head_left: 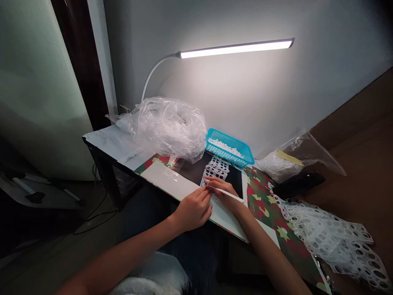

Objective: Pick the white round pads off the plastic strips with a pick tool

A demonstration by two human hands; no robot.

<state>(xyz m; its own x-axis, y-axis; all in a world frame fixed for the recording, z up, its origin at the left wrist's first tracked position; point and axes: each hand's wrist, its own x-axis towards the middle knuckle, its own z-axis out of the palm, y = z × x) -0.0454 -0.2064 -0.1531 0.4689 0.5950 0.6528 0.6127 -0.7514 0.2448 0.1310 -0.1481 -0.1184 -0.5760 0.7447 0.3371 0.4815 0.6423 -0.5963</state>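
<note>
A white sheet full of round holes (pixel 216 167) lies on a black mat (pixel 235 180). At its near end, the closed fingers of my left hand (pixel 195 207) pinch its edge; the exact grip is partly hidden. My right hand (pixel 226 193) is closed around a slim white pen-like stick (pixel 229 194), which points toward my left fingertips. Both hands meet over the front of the mat, and the stick's tip is hidden between the fingers.
A blue basket (pixel 231 155) with small white pieces stands behind the mat. A large clear plastic bag (pixel 172 129) is at the left under a lit lamp (pixel 236 48). Used holed sheets (pixel 331 239) pile at the right, near another bag (pixel 279 164) and a black object (pixel 299 184).
</note>
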